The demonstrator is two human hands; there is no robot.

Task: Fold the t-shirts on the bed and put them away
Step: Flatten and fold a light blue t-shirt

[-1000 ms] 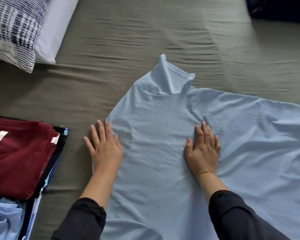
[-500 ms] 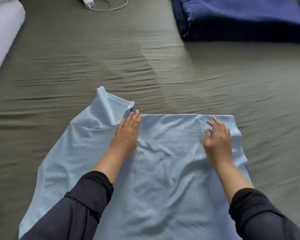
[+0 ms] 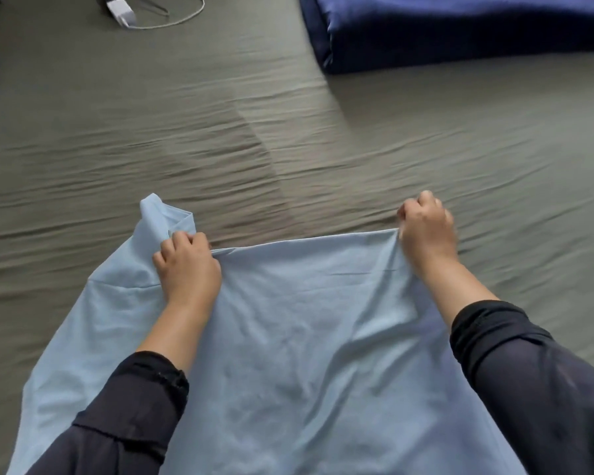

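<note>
T-shirt (image 3: 306, 337): light blue, spread on the bed (image 3: 220, 132).
Left hand (image 3: 189, 269): fingers curled, gripping the far folded edge by the sleeve.
Right hand (image 3: 426, 231): fingers gripping the same edge's other corner.

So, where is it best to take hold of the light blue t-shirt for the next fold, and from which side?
Probably at the two ends of its far folded edge, from above. The t-shirt lies flat and that edge runs straight. The left hand and right hand already pinch it there, so the cloth stays taut.
</note>
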